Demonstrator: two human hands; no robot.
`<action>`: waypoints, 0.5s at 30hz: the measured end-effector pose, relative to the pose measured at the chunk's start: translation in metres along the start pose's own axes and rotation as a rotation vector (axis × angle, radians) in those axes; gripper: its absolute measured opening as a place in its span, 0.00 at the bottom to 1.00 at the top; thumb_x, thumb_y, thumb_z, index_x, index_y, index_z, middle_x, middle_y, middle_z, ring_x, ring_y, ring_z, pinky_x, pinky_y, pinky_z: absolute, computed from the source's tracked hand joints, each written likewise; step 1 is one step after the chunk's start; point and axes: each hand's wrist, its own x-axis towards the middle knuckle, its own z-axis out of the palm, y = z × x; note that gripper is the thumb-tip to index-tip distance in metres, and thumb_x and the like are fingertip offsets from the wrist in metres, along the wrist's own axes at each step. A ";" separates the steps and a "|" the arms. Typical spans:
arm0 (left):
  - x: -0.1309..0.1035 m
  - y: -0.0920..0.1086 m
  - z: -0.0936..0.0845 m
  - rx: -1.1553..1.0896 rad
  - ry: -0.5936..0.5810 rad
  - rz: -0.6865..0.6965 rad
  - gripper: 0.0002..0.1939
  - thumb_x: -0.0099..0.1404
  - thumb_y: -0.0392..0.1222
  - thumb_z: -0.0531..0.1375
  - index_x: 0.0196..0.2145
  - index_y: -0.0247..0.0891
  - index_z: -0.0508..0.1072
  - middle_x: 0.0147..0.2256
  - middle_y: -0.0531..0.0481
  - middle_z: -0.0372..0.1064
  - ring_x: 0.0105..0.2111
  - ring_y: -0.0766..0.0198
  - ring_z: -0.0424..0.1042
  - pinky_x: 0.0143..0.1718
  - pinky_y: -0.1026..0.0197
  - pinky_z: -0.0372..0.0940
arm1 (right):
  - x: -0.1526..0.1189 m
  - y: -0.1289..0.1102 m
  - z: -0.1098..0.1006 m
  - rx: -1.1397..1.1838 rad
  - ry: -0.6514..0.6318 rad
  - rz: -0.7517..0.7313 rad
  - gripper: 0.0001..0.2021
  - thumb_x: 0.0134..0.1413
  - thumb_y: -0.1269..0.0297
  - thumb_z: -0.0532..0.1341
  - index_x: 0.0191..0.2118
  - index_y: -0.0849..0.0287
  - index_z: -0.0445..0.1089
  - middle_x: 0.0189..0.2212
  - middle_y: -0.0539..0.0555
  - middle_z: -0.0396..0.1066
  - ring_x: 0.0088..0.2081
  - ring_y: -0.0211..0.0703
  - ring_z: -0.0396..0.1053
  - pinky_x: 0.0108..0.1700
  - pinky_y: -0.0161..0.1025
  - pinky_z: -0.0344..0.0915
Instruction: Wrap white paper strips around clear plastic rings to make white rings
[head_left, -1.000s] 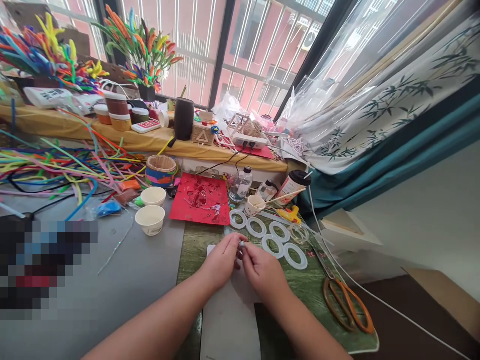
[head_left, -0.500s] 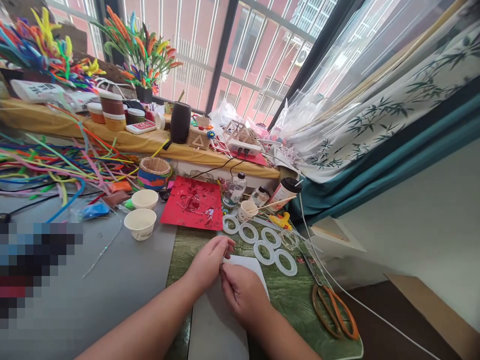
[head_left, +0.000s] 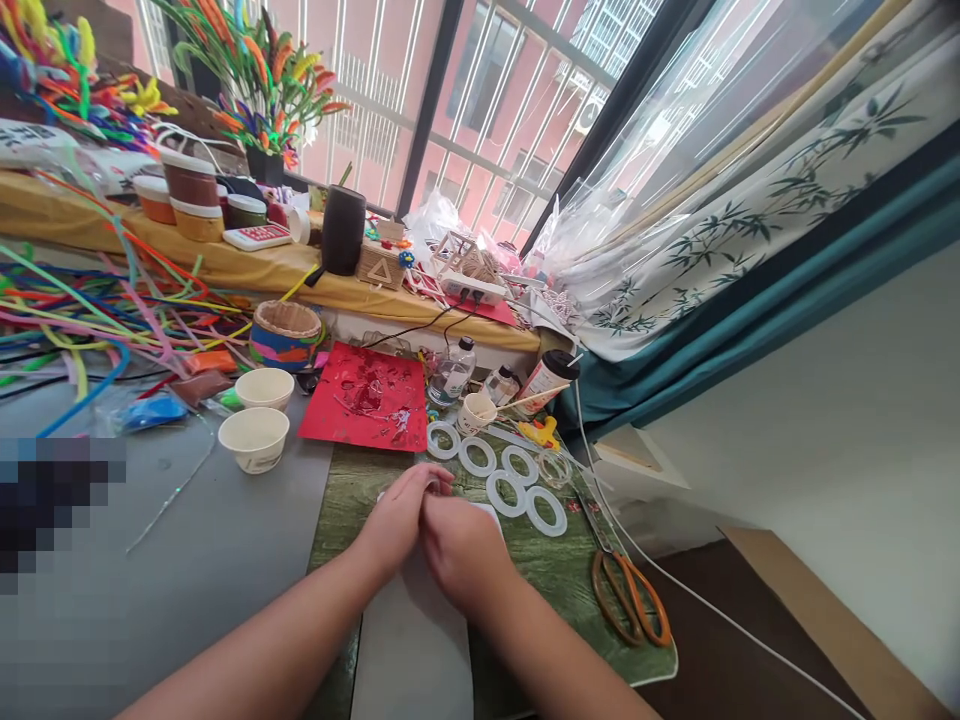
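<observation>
My left hand and my right hand meet at the middle of the table, over a pale grey-white sheet. The fingers of both are curled closed and pressed together. Whatever they pinch between them is small and hidden by the fingers. Just beyond my hands lie several translucent rings, the nearest being a ring. A red sheet smeared with dark, glossy residue is a little farther off to the left.
Two paper cups stand at left. Orange-handled scissors lie at the right edge, near a yellow glue gun. Bottles and a small cup with a stick stand behind the rings. Colourful pipe cleaners are heaped at far left.
The camera view has shifted, so the scene sits farther left. My hands have drawn closer together, the right one turning so its back shows more, and both stay closed.
</observation>
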 end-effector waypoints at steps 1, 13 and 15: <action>0.001 0.000 -0.001 0.002 0.002 -0.008 0.18 0.66 0.53 0.52 0.36 0.39 0.76 0.35 0.49 0.73 0.37 0.59 0.72 0.38 0.59 0.66 | 0.000 0.000 0.001 -0.015 -0.030 -0.054 0.07 0.63 0.72 0.53 0.39 0.59 0.68 0.32 0.57 0.76 0.30 0.45 0.69 0.31 0.39 0.53; 0.004 0.000 -0.005 -0.049 -0.024 0.027 0.20 0.67 0.56 0.54 0.39 0.38 0.77 0.36 0.47 0.74 0.36 0.59 0.72 0.36 0.60 0.67 | 0.008 -0.003 -0.013 0.135 -0.041 0.032 0.08 0.61 0.72 0.54 0.32 0.57 0.65 0.26 0.52 0.73 0.26 0.41 0.67 0.29 0.37 0.51; 0.004 -0.001 -0.006 -0.084 -0.029 0.019 0.20 0.68 0.56 0.54 0.39 0.39 0.77 0.36 0.48 0.74 0.36 0.60 0.73 0.35 0.61 0.66 | 0.007 -0.003 -0.014 0.083 -0.085 -0.051 0.06 0.59 0.73 0.56 0.32 0.57 0.65 0.27 0.52 0.73 0.27 0.42 0.67 0.29 0.38 0.50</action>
